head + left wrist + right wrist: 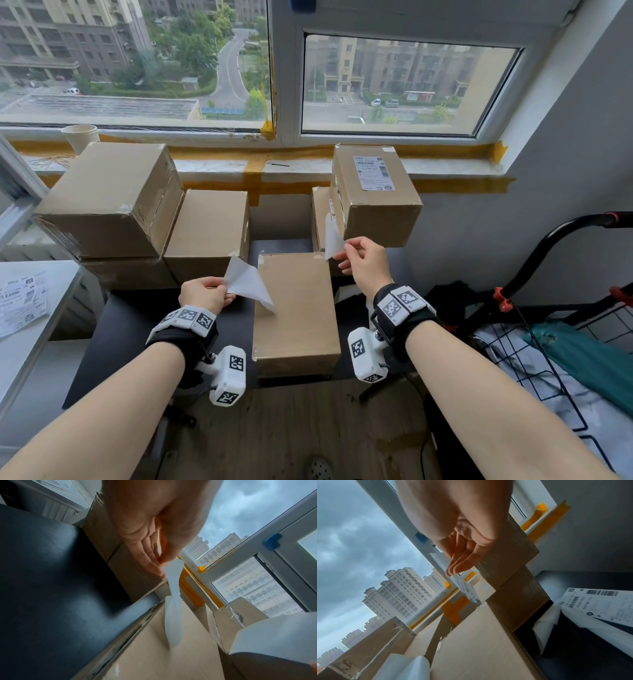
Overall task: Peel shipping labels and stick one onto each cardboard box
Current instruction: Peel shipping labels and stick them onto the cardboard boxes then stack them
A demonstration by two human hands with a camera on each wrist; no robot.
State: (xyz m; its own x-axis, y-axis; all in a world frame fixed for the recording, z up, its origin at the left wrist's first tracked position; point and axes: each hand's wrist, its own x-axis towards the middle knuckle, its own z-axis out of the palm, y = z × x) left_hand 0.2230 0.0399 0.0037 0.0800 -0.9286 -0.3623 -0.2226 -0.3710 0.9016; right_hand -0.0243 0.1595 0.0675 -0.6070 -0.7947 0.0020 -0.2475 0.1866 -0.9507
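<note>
Left hand pinches blank backing sheet; right hand pinches printed label, both above plain box on black table.

Black table below the window, carrying cardboard boxes. Near centre, one plain box; far left, a low box beside a mid box. Loose label sheets lie at the right edge.
</note>
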